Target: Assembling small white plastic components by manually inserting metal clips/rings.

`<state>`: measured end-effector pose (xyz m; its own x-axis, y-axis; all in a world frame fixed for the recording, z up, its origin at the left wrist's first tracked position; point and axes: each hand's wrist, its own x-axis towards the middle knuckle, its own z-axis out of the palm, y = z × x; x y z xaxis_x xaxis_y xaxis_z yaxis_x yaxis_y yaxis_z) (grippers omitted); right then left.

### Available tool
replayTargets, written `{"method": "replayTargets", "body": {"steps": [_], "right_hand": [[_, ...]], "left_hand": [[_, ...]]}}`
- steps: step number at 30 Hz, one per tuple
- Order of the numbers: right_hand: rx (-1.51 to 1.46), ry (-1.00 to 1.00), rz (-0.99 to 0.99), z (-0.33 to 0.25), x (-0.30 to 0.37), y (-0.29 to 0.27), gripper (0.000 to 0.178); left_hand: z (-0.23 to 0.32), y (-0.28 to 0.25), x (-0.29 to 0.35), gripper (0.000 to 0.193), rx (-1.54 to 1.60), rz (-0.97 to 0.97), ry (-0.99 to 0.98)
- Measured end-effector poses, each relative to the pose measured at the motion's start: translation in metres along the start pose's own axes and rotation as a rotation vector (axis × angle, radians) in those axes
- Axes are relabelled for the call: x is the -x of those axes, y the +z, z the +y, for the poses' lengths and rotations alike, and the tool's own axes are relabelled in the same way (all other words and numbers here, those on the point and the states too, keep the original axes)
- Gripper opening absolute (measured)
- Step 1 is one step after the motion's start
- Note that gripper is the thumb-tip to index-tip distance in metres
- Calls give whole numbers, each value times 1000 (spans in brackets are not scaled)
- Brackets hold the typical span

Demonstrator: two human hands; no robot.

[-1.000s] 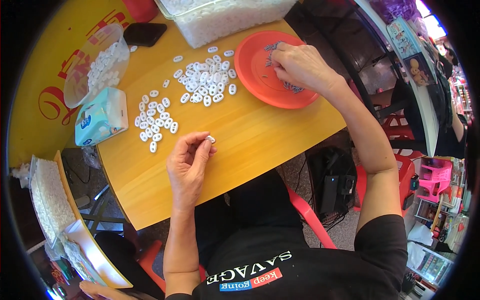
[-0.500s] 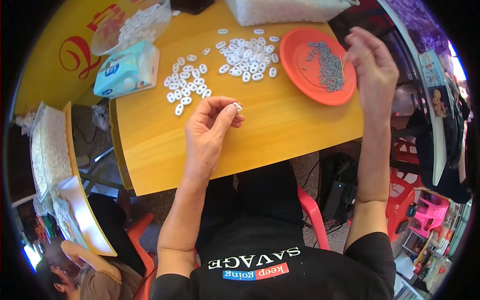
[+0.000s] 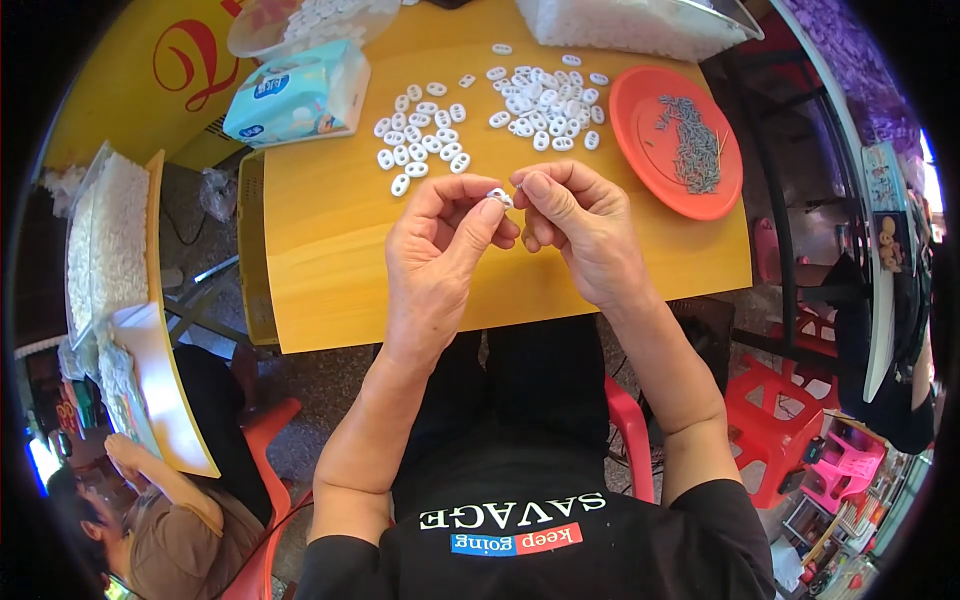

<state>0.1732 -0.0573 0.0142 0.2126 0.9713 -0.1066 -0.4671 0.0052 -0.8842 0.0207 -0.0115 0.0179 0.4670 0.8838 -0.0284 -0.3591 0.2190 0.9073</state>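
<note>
Between thumb and forefinger, my left hand [image 3: 440, 255] pinches a white oval plastic piece [image 3: 500, 197] with holes, held above the table's near part. My right hand [image 3: 583, 230] is closed close beside it, its fingertips pinching a tiny grey piece [image 3: 520, 187] that looks like a screw and is mostly hidden. The two hands' fingertips almost meet at the white piece. Beyond the left hand lies a loose group of white two-hole ovals [image 3: 422, 136]; a denser pile of them [image 3: 550, 105] is farther right. Many small grey screws [image 3: 695, 150] lie in a red plate [image 3: 640, 165] at the right.
A tissue pack [image 3: 300, 95] and a clear bowl of white pieces [image 3: 325, 25] stand at the table's left. A clear bin [image 3: 640, 25] is at the back. Another person [image 3: 170, 520] sits at lower left, near a side table [image 3: 160, 380]. Red stools [image 3: 770, 425] stand right.
My right hand has come from beside the red plate leftward and nearer, to the white piece in my left hand. The view has shifted, so the table things appear farther right.
</note>
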Motion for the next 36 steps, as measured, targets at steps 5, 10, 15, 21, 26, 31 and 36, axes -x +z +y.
{"method": "replayTargets", "body": {"steps": [5,10,15,21,26,31,36], "right_hand": [[15,22,-23,5,2,5,22],[83,-26,-20,5,3,8,22],[166,-67,-25,5,3,7,24],[233,-98,-39,5,4,6,23],[305,-133,-40,4,5,6,22],[307,-156,-27,4,5,7,22],[446,-240,2,3,5,8,19]], "left_hand": [[1,-2,2,16,14,7,18],[2,-2,1,15,5,4,25],[3,-1,3,14,-40,3,44],[1,-2,3,14,-43,-4,25],[0,0,3,14,-72,-7,49],[-1,-1,2,13,-96,-5,51],[-1,-2,2,13,-112,-8,59]]}}
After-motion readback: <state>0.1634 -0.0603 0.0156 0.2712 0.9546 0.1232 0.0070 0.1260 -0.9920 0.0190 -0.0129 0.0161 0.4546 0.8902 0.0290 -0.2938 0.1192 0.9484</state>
